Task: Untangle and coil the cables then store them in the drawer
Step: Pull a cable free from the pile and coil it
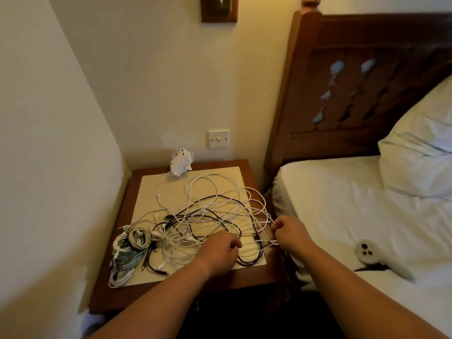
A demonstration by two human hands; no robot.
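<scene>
Little is done yet. The loose tangle of thin white and black cables (215,211) sprawls across the brown wooden bedside worktop (115,297), from centre to 3 o'clock. Coiled white and teal cable bundles (127,255) lie at 8 o'clock. The left hand (220,250) and right hand (291,231) each pinch strands near 5 o'clock. No drawer shows.

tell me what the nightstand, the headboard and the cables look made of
Nightstand: reddish-brown wood, seemingly varnished, with a faint sheen along its rim. Headboard: darker carved wood, going by its cut-out pattern. Cables: probably plastic-sheathed, smooth white and black strands.
</scene>
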